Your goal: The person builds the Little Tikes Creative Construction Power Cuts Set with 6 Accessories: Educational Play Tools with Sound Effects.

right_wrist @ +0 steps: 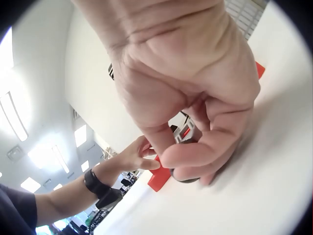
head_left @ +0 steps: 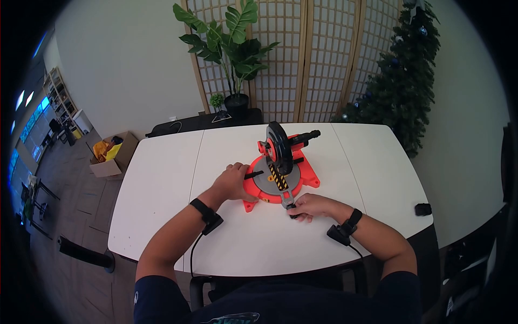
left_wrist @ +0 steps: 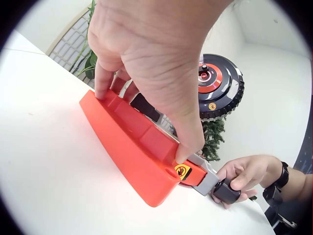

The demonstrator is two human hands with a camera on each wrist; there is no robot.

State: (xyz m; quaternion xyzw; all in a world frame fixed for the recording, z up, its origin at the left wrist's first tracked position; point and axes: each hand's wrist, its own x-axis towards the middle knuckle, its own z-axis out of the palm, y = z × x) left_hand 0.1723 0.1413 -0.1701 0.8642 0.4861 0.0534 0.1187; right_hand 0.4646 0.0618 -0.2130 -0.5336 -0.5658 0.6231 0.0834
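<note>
A toy mitre saw stands on the white table, its orange-red base (head_left: 309, 174) carrying a round grey turntable with a black-and-yellow striped slot. The black blade guard (head_left: 277, 141) is raised over it, with a black handle (head_left: 308, 137) pointing back right. My left hand (head_left: 231, 182) grips the base's left side, thumb near a yellow warning sticker (left_wrist: 182, 171) and fingers over the far part of the rim. At the front, my right hand (head_left: 314, 207) holds the black knob (left_wrist: 227, 191) on the grey arm, thumb and fingers around it. In the right wrist view those fingers mostly hide the knob.
The white table (head_left: 156, 189) has a small black object (head_left: 423, 209) at its right edge. Behind stand a potted plant (head_left: 236, 102), a lattice screen and a Christmas tree (head_left: 402, 81). A cardboard box (head_left: 125, 156) sits on the floor at left. Cables hang from both wrist cameras.
</note>
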